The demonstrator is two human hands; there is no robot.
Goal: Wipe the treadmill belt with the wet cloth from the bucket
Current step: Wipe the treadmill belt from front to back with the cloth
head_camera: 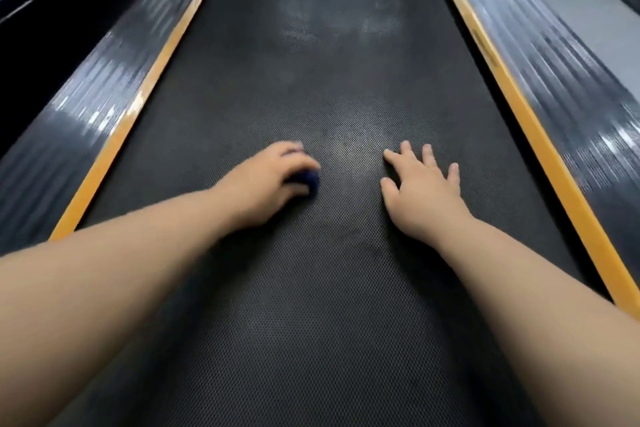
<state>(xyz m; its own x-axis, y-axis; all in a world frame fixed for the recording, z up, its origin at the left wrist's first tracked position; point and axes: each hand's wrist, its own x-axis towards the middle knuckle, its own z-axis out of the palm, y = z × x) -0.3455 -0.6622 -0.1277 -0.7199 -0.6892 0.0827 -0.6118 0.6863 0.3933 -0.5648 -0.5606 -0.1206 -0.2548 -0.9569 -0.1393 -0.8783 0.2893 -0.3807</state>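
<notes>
**If the cloth [310,179] is balled small, dust escapes**

The left hand [265,185] curls its fingers [294,163] round the blue cloth on the belt [311,305], so each pass may cover little and skip the pale smears [308,17] ahead. The right hand [420,192] lies flat on the belt, fingers spread, holding nothing.

The treadmill belt [329,80] runs ahead of both hands as one open lane where a hand could sweep forward or sideways. The left orange strip [138,114] and the right orange strip [512,107] bound it, with the ribbed left side rail [86,104] and right side rail [571,90] just beyond them. On the belt, the left hand [266,184] curled on a dark blue cloth [310,178] and the right hand [422,198] spread flat take up room. A gap of bare belt lies between them.
</notes>
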